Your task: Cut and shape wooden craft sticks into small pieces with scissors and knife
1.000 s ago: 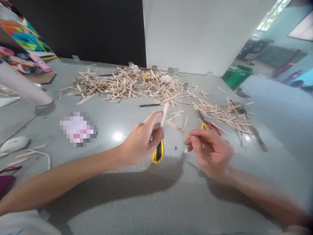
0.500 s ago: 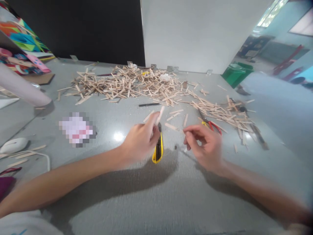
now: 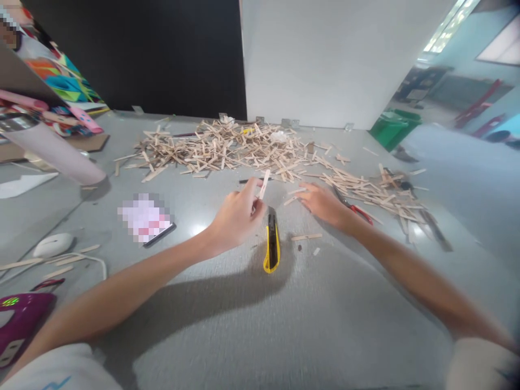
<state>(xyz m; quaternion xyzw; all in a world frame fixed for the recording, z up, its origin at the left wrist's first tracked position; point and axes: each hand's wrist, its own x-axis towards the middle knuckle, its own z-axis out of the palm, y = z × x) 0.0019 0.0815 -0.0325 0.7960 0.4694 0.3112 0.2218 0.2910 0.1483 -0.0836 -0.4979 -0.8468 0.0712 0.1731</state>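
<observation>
My left hand (image 3: 239, 214) is closed, pinching a wooden craft stick (image 3: 264, 184) that points up and away from me. Right beside that hand a yellow and black box cutter (image 3: 272, 244) lies on the grey table. Farther right, my right hand (image 3: 323, 203) reaches out with fingers extended over a few loose craft sticks (image 3: 293, 199); whether the fingertips touch them I cannot tell. One more stick (image 3: 306, 236) lies flat between the cutter and my right forearm. Red-handled scissors (image 3: 359, 212) are partly hidden behind my right wrist.
A large heap of craft sticks (image 3: 219, 149) spreads along the back, below a black and white panel (image 3: 309, 59). On the left are a phone (image 3: 160, 234), a white mouse (image 3: 53, 245), a pale bottle (image 3: 67, 154) and a purple device (image 3: 26, 319). A green bin (image 3: 392, 129) stands beyond.
My right hand has moved forward to the loose sticks and its fingers have straightened. A stick now shows right of the cutter. My left hand keeps its stick; the view has shifted slightly.
</observation>
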